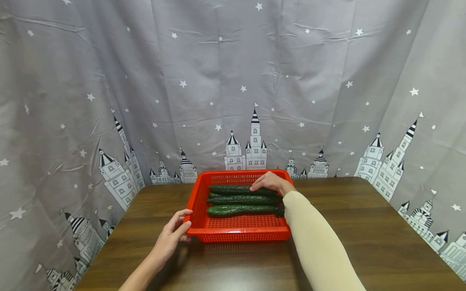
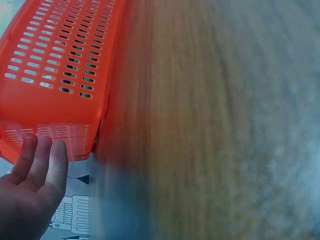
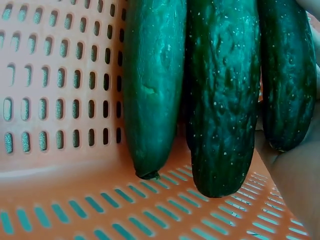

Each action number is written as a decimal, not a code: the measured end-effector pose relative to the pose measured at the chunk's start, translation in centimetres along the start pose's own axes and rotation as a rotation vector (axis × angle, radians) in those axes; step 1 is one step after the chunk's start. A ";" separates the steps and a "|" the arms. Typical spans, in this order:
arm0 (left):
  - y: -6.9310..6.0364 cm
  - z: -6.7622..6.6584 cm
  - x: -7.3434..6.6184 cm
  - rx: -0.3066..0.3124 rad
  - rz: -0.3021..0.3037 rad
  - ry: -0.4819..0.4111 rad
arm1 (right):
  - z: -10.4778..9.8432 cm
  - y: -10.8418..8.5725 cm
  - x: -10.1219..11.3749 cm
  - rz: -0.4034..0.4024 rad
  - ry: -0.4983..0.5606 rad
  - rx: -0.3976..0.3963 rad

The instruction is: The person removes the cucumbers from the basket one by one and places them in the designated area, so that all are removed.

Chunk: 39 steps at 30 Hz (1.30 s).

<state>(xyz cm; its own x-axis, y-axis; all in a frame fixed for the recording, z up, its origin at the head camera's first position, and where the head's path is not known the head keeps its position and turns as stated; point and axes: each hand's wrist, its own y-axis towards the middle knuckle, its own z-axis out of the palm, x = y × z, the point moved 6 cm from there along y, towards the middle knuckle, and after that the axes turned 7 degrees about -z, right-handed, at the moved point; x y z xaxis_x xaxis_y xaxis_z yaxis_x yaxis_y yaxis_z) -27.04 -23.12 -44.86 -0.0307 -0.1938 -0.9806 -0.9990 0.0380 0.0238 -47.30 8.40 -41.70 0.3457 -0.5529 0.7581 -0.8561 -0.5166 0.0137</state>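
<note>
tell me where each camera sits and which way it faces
Head: worn on the head, facing forward and down at the red basket on the table; left hand, right hand and arms show.
Left wrist: on that wrist, facing the basket and table; left fingers show.
Right wrist: on that wrist, facing cucumbers in the basket; part of the right hand shows.
Head and right wrist both show the cucumbers.

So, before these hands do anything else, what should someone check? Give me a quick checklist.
1. Red basket standing on the table: ok, it appears so.
2. Left hand at the basket's left rim: ok.
3. Right hand touching the far cucumber: ok.
4. Grip firm enough for lifting: cannot tell; pressure doesn't show.
5. Far cucumber unobstructed in the head view: not ok; the right hand covers part.
6. Front cucumber inside the basket: ok.
</note>
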 end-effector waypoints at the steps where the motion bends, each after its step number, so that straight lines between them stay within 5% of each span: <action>1: 0.0 0.0 0.0 0.001 0.001 -0.002 | 0.0 -0.1 0.0 0.001 0.001 -0.002; 39: -0.3 0.3 -0.2 -0.016 -0.009 -0.014 | 0.8 0.0 0.0 -0.006 0.001 -0.006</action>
<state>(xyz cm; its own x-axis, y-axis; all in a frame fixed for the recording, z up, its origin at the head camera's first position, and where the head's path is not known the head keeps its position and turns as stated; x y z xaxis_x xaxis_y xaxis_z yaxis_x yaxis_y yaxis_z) -26.70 -22.80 -44.73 -0.0210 -0.1800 -0.9834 -0.9996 0.0201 0.0177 -46.95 7.90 -42.21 0.3509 -0.5492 0.7584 -0.8563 -0.5160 0.0225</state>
